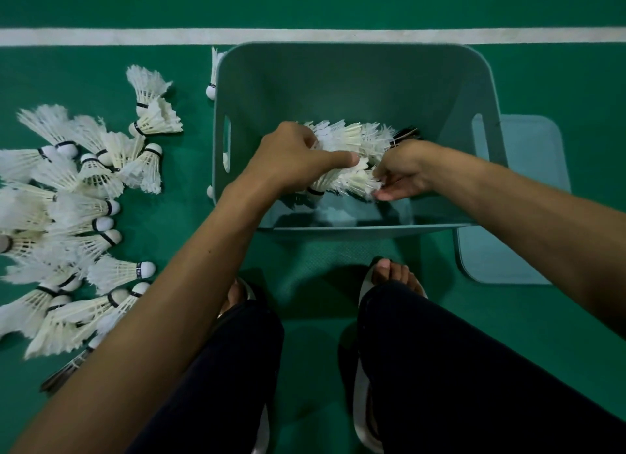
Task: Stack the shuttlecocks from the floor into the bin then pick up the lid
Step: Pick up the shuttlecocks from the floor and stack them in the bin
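A grey-green plastic bin [355,81] stands on the green court floor in front of me. Both my hands are inside it. My left hand [298,155] grips one end of a nested stack of white shuttlecocks [352,138]. My right hand [403,172] holds the stack's other end, fingers curled under the feathers. Several loose white shuttlecocks [74,216] lie in a pile on the floor left of the bin. The matching flat lid [521,199] lies on the floor against the bin's right side.
A white court line [101,36] runs across the floor behind the bin. Another shuttlecock [212,81] rests against the bin's far left corner. My feet in sandals [389,277] and my dark-trousered knees are close below the bin.
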Available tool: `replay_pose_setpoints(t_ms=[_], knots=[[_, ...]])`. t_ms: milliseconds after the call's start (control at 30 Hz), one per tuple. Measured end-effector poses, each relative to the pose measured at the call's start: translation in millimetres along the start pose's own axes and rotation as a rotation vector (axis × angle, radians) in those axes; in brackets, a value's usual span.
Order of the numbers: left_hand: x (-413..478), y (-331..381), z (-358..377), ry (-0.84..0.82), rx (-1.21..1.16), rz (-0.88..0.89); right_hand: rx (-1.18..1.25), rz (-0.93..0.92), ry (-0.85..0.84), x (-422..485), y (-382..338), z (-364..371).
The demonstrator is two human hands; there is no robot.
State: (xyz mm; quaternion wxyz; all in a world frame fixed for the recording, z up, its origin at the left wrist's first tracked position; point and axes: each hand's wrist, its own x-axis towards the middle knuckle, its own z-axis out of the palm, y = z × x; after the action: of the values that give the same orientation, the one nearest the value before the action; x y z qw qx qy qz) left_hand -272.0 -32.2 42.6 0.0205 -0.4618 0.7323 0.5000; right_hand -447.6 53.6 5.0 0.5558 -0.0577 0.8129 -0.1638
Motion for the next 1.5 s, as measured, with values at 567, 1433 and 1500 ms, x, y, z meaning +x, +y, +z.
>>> replay_pose_setpoints(t_ms=[567,1433,1500], knots=[[18,27,11,-0.205,0.095,0.015,-0.387,-0.782,0.048,-79,-4,-34],[43,29,37,-0.482,0.756,0.262,-0.018,-0.048,0.195,-21,-1,-10],[46,28,35,-0.491,0.791,0.256,0.183,0.008,0.080,-13,0,-8]])
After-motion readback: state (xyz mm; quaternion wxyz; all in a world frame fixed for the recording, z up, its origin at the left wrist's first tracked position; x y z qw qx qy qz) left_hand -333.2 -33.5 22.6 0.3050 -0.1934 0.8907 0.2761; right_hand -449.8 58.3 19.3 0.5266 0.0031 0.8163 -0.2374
